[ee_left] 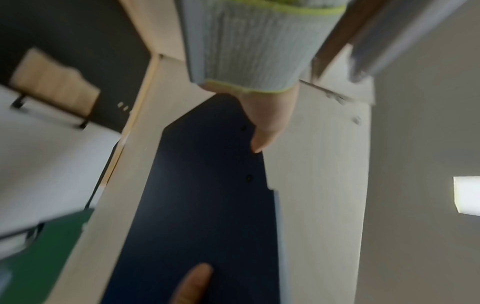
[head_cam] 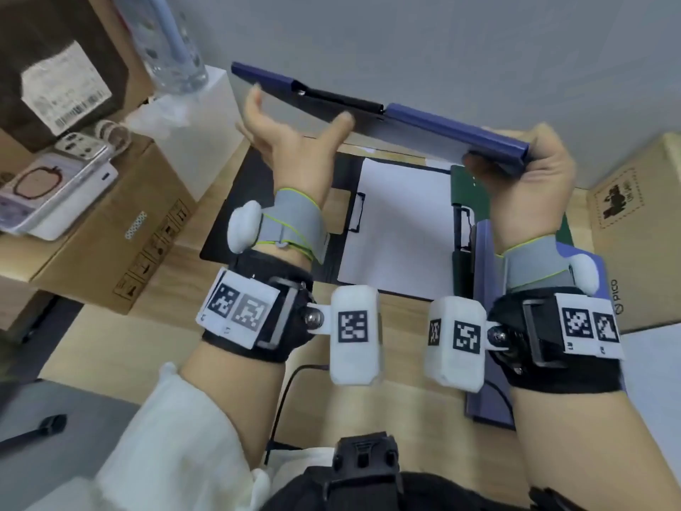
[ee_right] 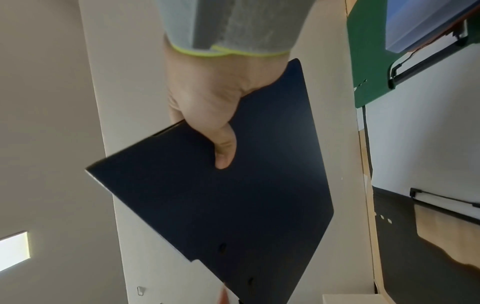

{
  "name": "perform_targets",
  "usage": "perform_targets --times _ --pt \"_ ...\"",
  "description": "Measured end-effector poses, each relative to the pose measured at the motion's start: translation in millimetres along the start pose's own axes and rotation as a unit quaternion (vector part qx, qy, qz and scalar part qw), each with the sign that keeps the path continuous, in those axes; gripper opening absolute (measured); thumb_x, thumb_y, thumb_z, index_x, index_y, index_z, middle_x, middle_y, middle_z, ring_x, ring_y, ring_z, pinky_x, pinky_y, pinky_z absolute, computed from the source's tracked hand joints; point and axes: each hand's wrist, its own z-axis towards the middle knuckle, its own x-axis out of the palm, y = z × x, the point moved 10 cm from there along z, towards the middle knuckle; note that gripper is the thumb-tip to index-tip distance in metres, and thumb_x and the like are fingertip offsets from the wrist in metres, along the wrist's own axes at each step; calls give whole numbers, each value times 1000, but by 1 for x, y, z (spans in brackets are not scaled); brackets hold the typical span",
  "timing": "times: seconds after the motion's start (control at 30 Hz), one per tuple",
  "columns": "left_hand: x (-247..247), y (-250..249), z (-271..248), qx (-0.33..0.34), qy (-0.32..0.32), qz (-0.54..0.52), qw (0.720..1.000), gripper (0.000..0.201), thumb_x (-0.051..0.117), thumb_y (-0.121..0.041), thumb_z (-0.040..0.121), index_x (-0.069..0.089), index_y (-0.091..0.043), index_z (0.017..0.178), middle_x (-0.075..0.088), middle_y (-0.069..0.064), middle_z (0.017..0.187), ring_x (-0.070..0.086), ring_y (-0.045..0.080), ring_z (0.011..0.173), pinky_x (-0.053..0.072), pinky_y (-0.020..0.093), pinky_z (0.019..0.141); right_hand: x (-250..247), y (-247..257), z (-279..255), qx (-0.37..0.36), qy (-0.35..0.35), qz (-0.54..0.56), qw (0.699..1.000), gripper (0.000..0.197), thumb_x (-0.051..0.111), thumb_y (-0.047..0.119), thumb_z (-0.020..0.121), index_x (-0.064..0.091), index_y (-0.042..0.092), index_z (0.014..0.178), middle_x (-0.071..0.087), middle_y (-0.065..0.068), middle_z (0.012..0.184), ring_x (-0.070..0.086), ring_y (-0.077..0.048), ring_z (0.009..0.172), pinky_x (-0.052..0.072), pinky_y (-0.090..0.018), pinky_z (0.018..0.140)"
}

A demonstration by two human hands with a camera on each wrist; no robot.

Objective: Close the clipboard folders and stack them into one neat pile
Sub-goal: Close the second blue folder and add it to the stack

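Note:
A dark blue clipboard folder (head_cam: 442,123) (ee_left: 202,205) (ee_right: 233,195), closed with its black clip on the upper edge, is held in the air above the wooden table. My right hand (head_cam: 516,167) (ee_right: 207,102) grips its right end, thumb pressed on the dark face. My left hand (head_cam: 287,134) is spread open at the folder's left part, and its thumb (ee_left: 262,133) touches the folder's edge. Below lies an open black folder (head_cam: 265,186) with white paper (head_cam: 398,223). Beside it are a green folder (head_cam: 468,182) (ee_right: 369,61) and a lavender folder (head_cam: 486,252), partly behind my right wrist.
Cardboard boxes stand at the left (head_cam: 110,252) and right (head_cam: 634,223) of the table. A clear water bottle (head_cam: 169,42) sits on a white box (head_cam: 206,142) at the back left. A black cable (head_cam: 287,392) runs over the table's near edge. A grey wall closes the back.

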Motion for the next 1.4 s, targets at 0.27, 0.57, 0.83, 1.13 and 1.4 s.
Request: perform_targets --times 0.27,0.57,0.83,1.13,1.4 --pt "59 58 -22 -283 178 -301 893 28 53 -21 92 52 -7 69 57 16 84 58 34 93 59 42 73 8 11 -27 -55 105 -139 983 19 73 27 56 57 35 51 72 25 68 68 -4 76 52 -33 77" --pt "82 100 -32 -276 181 -258 908 10 44 -4 95 47 -6 86 58 2 59 59 14 50 52 21 47 -54 -23 -42 61 69 -250 964 57 34 70 82 68 25 75 72 5 93 66 -15 102 46 -31 101" --pt "151 150 -106 -292 374 -42 879 26 42 -7 97 39 -17 73 51 1 61 48 8 38 44 15 45 -137 -75 -70 182 11 -436 881 30 55 20 91 61 13 119 52 -5 130 46 -13 120 30 -19 101" --pt "197 205 -193 -398 450 9 800 29 49 -2 93 34 -20 110 48 6 82 51 19 65 48 30 55 -221 -121 -129 354 -35 -495 793 38 54 22 90 54 12 128 42 -8 143 44 -23 130 31 -28 106" --pt "211 209 -204 -336 517 146 774 44 53 -13 92 48 -13 136 58 3 134 52 18 119 37 32 93 -255 -125 -141 396 -71 -495 771 44 52 25 91 47 15 134 29 -5 151 40 -24 133 30 -31 107"
